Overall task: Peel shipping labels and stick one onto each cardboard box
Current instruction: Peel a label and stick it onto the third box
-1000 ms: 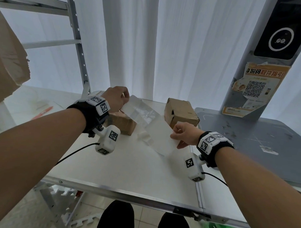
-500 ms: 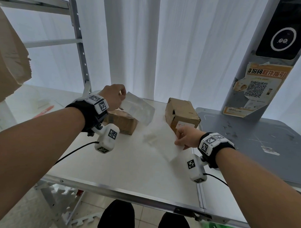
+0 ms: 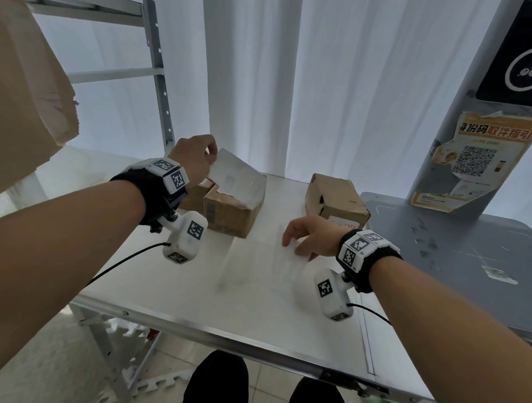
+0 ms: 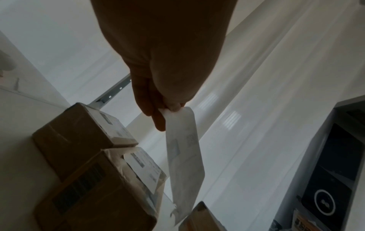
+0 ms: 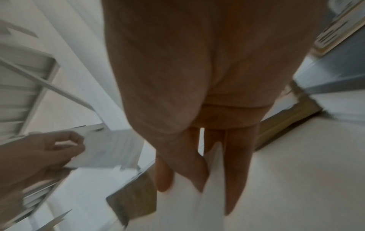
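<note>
My left hand (image 3: 207, 157) pinches one corner of a peeled white shipping label (image 3: 235, 179), which hangs above the left cardboard box (image 3: 228, 215). In the left wrist view the label (image 4: 183, 156) dangles from my finger and thumb (image 4: 169, 107) beside two boxes (image 4: 79, 137) (image 4: 94, 195) that both carry labels on top. My right hand (image 3: 293, 244) hovers low over the white table (image 3: 225, 305), fingers straight. A blurred white backing sheet (image 3: 265, 261) lies at its fingertips and shows among the fingers (image 5: 209, 195) in the right wrist view. A third box (image 3: 334, 197) stands behind that hand.
A grey kiosk pillar with an orange QR poster (image 3: 477, 160) stands on a grey platform (image 3: 468, 244) right of the table. A metal shelf upright (image 3: 157, 77) and a large brown cardboard piece (image 3: 21, 87) are on the left. White curtains hang behind.
The label has come off the backing sheet. My left hand lifted it back over the left boxes. My right hand dropped toward the table, its fingers straightened, and the backing sheet went down with it.
</note>
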